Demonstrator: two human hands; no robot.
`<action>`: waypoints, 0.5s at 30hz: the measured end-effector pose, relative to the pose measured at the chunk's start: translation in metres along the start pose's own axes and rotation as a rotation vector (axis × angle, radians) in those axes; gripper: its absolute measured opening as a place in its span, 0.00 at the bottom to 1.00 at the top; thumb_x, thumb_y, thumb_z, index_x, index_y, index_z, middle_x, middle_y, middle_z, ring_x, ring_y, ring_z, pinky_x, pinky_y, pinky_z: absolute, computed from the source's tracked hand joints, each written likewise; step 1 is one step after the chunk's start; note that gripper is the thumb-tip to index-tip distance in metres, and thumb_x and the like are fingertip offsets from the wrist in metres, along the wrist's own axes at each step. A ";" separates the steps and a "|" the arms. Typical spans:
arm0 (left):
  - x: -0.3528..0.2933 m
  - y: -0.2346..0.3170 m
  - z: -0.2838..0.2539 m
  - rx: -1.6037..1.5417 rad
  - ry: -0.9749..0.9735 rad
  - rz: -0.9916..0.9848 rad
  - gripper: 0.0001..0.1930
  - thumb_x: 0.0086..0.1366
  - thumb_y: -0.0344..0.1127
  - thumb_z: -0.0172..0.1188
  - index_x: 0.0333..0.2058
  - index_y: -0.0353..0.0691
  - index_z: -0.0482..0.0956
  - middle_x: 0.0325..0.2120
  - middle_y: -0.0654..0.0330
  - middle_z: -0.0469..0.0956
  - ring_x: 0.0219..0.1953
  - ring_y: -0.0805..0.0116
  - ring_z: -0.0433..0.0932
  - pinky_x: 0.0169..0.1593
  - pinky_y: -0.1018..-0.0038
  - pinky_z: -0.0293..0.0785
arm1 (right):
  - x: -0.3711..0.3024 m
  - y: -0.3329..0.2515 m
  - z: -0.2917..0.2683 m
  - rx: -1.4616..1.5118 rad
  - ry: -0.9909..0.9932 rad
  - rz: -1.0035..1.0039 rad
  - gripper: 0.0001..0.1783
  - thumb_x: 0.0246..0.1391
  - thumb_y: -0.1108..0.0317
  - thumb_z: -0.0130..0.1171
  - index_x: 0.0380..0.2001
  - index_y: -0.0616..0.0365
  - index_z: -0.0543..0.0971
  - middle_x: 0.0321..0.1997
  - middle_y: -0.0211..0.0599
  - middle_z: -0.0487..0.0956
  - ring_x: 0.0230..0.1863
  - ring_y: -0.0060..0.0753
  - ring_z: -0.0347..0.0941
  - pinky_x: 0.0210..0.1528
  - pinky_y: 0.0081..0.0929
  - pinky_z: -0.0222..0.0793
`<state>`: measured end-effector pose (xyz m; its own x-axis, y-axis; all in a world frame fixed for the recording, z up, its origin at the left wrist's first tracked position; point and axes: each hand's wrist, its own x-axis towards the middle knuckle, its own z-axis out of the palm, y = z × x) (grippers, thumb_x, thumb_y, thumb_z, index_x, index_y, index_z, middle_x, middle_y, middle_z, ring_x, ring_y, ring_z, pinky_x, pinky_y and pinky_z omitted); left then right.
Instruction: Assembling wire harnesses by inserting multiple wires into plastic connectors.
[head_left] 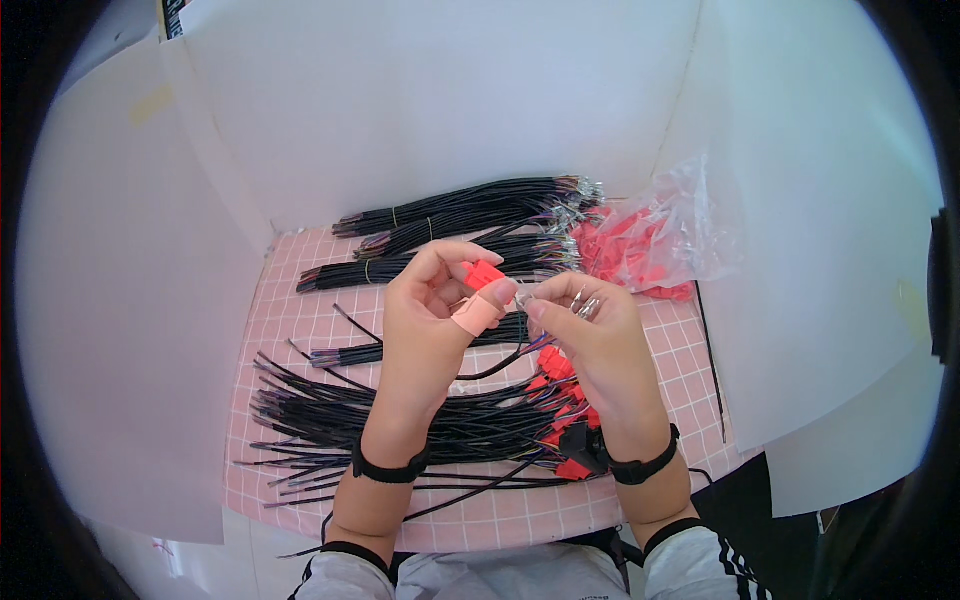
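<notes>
Above a pink, white-gridded table [270, 310], a person's left hand [425, 300], thumb wrapped in a peach-coloured band [476, 315], clamps its fingers on a small red plastic connector [482, 272]. Just beside it, the right hand [595, 328] pinches its fingers on thin wires with silver metal tips [588, 307]. Slim black cables [400, 420] lie below.

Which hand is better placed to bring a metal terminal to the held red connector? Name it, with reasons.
Likely the right hand: it holds metal terminals close to the red connector, which the left hand grips.
</notes>
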<state>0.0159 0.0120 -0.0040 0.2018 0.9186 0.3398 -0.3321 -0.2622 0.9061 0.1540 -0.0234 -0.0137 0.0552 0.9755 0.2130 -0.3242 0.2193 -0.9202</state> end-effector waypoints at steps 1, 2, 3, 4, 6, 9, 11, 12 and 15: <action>0.001 -0.001 0.000 -0.008 -0.015 0.006 0.11 0.50 0.26 0.60 0.33 0.35 0.71 0.24 0.63 0.71 0.25 0.79 0.71 0.28 0.84 0.68 | 0.000 0.000 0.000 -0.001 0.003 -0.002 0.05 0.43 0.75 0.58 0.26 0.64 0.75 0.23 0.27 0.74 0.23 0.11 0.66 0.25 0.09 0.61; 0.001 -0.002 0.000 -0.016 -0.030 0.011 0.11 0.49 0.25 0.60 0.33 0.36 0.71 0.24 0.63 0.71 0.26 0.79 0.71 0.28 0.84 0.68 | 0.001 0.000 0.000 0.010 0.017 -0.024 0.05 0.43 0.76 0.58 0.26 0.64 0.75 0.23 0.27 0.74 0.23 0.11 0.66 0.25 0.09 0.61; 0.001 -0.002 -0.001 -0.013 -0.027 0.012 0.11 0.49 0.25 0.60 0.33 0.36 0.71 0.24 0.63 0.71 0.26 0.79 0.71 0.28 0.84 0.68 | 0.001 0.001 0.002 0.023 0.024 -0.044 0.04 0.43 0.76 0.58 0.26 0.63 0.75 0.23 0.28 0.74 0.23 0.11 0.66 0.25 0.10 0.61; 0.001 -0.001 -0.002 -0.041 -0.021 0.000 0.11 0.49 0.25 0.59 0.33 0.35 0.71 0.25 0.63 0.71 0.26 0.79 0.71 0.28 0.84 0.69 | 0.000 0.001 0.003 0.025 0.022 -0.044 0.04 0.43 0.76 0.58 0.26 0.63 0.75 0.23 0.28 0.74 0.23 0.11 0.66 0.25 0.10 0.61; 0.001 -0.001 -0.002 -0.068 -0.016 -0.011 0.11 0.49 0.25 0.59 0.33 0.35 0.71 0.25 0.63 0.72 0.26 0.79 0.71 0.29 0.84 0.69 | -0.003 -0.001 0.006 -0.294 0.080 -0.179 0.04 0.42 0.76 0.58 0.25 0.64 0.75 0.23 0.29 0.75 0.23 0.12 0.67 0.26 0.10 0.61; 0.000 0.000 0.000 -0.048 0.003 -0.023 0.11 0.50 0.24 0.59 0.34 0.35 0.71 0.25 0.62 0.72 0.27 0.79 0.71 0.29 0.84 0.69 | -0.003 0.003 0.009 -0.279 0.130 -0.308 0.04 0.42 0.77 0.58 0.25 0.64 0.75 0.23 0.30 0.75 0.24 0.12 0.67 0.26 0.10 0.62; 0.000 0.000 0.000 -0.039 -0.013 0.010 0.11 0.50 0.24 0.59 0.34 0.34 0.71 0.25 0.62 0.72 0.27 0.79 0.72 0.30 0.84 0.70 | -0.003 0.003 0.009 -0.303 0.127 -0.313 0.04 0.42 0.76 0.58 0.24 0.64 0.75 0.23 0.30 0.75 0.24 0.12 0.67 0.26 0.10 0.62; 0.000 0.000 0.000 -0.039 -0.013 0.010 0.11 0.50 0.24 0.59 0.34 0.34 0.71 0.25 0.62 0.72 0.27 0.79 0.72 0.30 0.84 0.70 | -0.003 0.003 0.008 -0.326 0.120 -0.317 0.04 0.42 0.76 0.58 0.24 0.65 0.75 0.23 0.31 0.75 0.24 0.12 0.67 0.26 0.11 0.62; 0.000 -0.001 0.000 -0.018 -0.024 0.045 0.11 0.50 0.23 0.59 0.34 0.34 0.71 0.25 0.61 0.73 0.27 0.79 0.72 0.29 0.84 0.70 | -0.004 -0.001 0.007 -0.291 0.095 -0.244 0.04 0.42 0.76 0.58 0.24 0.65 0.75 0.24 0.30 0.75 0.24 0.11 0.67 0.26 0.12 0.62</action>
<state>0.0167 0.0122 -0.0053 0.2082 0.8984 0.3867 -0.3577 -0.2980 0.8850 0.1477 -0.0274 -0.0110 0.1892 0.8882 0.4187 -0.0103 0.4282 -0.9036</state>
